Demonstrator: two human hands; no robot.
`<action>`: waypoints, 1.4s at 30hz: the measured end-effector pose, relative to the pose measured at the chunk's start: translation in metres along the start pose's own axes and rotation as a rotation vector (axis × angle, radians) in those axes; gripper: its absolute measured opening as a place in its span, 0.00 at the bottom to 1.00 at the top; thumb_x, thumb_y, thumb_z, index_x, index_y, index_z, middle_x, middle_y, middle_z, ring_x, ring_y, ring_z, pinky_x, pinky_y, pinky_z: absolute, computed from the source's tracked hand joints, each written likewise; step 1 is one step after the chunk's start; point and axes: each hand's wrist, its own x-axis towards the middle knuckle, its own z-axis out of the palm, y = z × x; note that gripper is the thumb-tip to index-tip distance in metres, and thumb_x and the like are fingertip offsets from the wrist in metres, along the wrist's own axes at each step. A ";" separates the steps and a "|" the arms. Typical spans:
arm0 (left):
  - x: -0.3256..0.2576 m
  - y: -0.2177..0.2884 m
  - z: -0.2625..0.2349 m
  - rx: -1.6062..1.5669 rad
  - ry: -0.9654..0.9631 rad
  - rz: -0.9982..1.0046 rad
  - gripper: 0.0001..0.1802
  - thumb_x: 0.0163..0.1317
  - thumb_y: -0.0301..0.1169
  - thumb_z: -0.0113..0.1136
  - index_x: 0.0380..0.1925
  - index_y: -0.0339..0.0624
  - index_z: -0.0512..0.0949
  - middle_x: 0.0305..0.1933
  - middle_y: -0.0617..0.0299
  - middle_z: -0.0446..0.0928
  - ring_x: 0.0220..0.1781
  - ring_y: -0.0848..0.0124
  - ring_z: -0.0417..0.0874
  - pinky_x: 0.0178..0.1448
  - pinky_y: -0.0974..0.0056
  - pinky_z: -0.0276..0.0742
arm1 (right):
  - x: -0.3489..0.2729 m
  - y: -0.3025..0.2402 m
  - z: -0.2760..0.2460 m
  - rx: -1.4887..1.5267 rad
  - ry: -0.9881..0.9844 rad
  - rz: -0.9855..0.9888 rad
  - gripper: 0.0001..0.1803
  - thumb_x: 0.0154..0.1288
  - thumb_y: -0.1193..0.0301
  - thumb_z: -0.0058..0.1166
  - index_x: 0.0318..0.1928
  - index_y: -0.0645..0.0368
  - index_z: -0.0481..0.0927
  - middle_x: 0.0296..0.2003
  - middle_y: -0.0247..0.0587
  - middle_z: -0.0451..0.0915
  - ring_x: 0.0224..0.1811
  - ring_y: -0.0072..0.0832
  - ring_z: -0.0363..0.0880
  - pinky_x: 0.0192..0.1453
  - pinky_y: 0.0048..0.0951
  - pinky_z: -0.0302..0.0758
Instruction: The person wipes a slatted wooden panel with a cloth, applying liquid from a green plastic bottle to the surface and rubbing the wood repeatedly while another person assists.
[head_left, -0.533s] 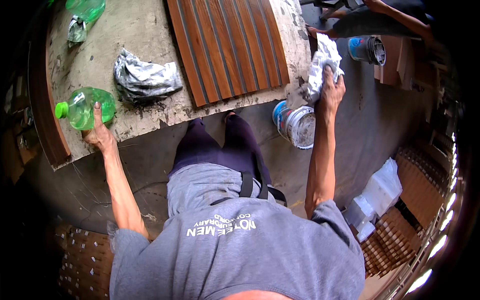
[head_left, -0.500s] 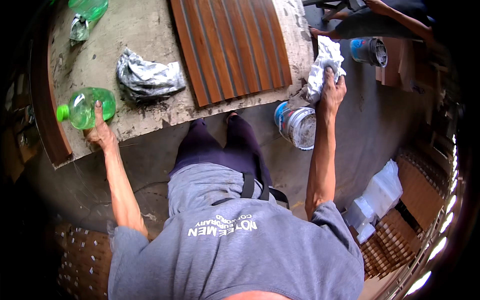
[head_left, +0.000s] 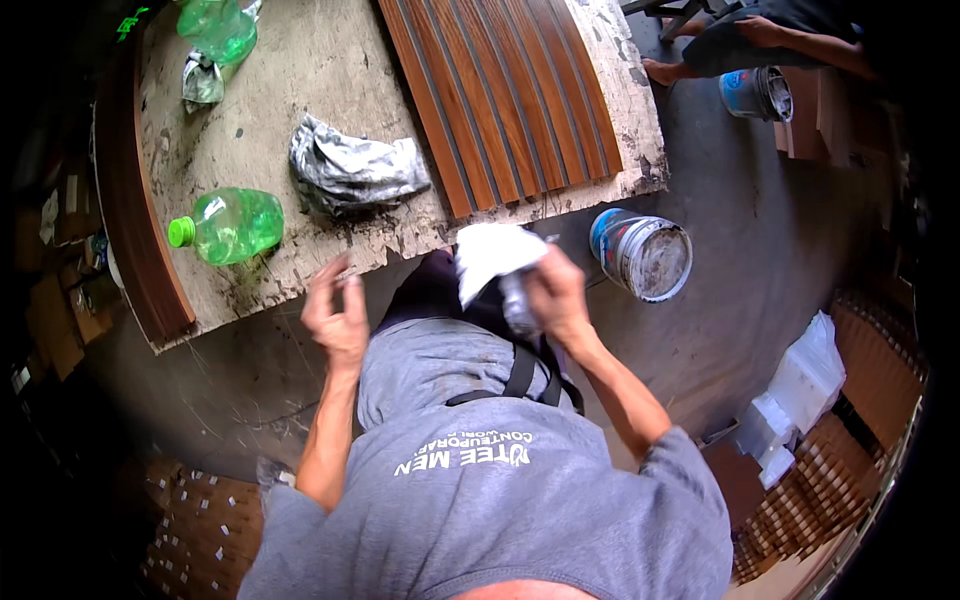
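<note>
Head view: the worn table (head_left: 345, 60) bears a slatted brown panel (head_left: 510, 100), a smeared cloth (head_left: 355, 172) and a green bottle (head_left: 235, 226) on its side. A white rag (head_left: 488, 262) is clamped in the right hand (head_left: 556, 295) by the near edge; the left hand (head_left: 337, 318), apart, has loosely parted fingers near the bottle.

A: Site type?
B: Workshop, most likely. Table (head_left: 320, 75): surface stained, edge chipped; a slatted wood panel (head_left: 520, 110) lies on it.
A: Other evidence?
B: Dull, dingy floor (head_left: 720, 230). Nearer bucket (head_left: 655, 258) smeared on top; farther bucket (head_left: 745, 93), open, likewise dirty. Brown pieces (head_left: 800, 505) stacked in rows at lower right.
A: Anyone else present?
B: Yes, a second person's forearm (head_left: 815, 45) at upper right, near the farther bucket
</note>
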 end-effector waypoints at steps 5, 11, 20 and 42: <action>0.101 0.049 0.107 0.064 -0.291 0.594 0.19 0.63 0.21 0.55 0.54 0.35 0.79 0.59 0.49 0.78 0.68 0.49 0.71 0.72 0.54 0.65 | 0.047 0.000 -0.089 0.141 0.876 0.324 0.14 0.69 0.71 0.53 0.48 0.70 0.78 0.39 0.45 0.83 0.39 0.30 0.79 0.46 0.33 0.75; 0.172 0.051 0.198 0.355 -0.425 0.970 0.24 0.66 0.25 0.51 0.63 0.37 0.72 0.71 0.48 0.65 0.75 0.45 0.59 0.78 0.45 0.53 | 0.095 0.043 -0.055 -0.516 0.993 0.193 0.16 0.60 0.76 0.54 0.48 0.71 0.74 0.41 0.65 0.79 0.45 0.60 0.78 0.53 0.48 0.73; 0.172 0.035 0.201 0.427 -0.407 1.008 0.23 0.67 0.23 0.50 0.63 0.42 0.73 0.72 0.55 0.66 0.77 0.52 0.59 0.78 0.48 0.52 | 0.044 -0.044 0.091 0.383 0.398 0.362 0.20 0.62 0.71 0.55 0.53 0.66 0.71 0.38 0.60 0.80 0.40 0.51 0.81 0.48 0.43 0.76; 0.146 0.036 0.193 0.215 -0.048 0.623 0.25 0.72 0.26 0.39 0.66 0.27 0.61 0.73 0.36 0.56 0.77 0.42 0.53 0.79 0.47 0.49 | 0.324 0.011 -0.046 -0.923 0.570 -0.384 0.18 0.69 0.63 0.49 0.50 0.66 0.76 0.52 0.53 0.73 0.58 0.49 0.68 0.63 0.42 0.69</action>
